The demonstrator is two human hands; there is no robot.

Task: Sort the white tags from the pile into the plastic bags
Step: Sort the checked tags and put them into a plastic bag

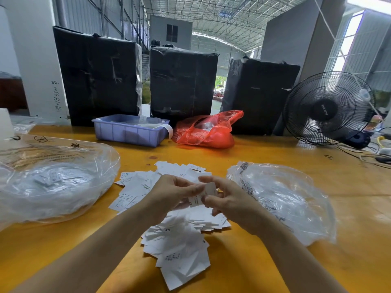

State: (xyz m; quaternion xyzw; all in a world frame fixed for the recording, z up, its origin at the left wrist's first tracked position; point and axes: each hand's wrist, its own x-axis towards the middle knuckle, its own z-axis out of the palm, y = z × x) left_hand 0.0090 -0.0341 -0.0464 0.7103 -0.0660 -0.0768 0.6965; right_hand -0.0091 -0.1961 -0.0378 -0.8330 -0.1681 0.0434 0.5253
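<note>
Both hands meet over the pile: the left hand (171, 193) and right hand (224, 199) pinch a few white tags (203, 197) between curled fingers. Beneath them the pile (179, 235) on the counter (275, 153) looks large, so much sorting remains. The left bag (53, 182) already holds tags; the right bag (285, 199) looks nearly empty.

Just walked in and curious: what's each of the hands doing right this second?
Left hand: fingers curled, pinching a white tag above the pile.
Right hand: fingers curled, pinching a white tag too; whether it is the same one cannot be told.
</note>
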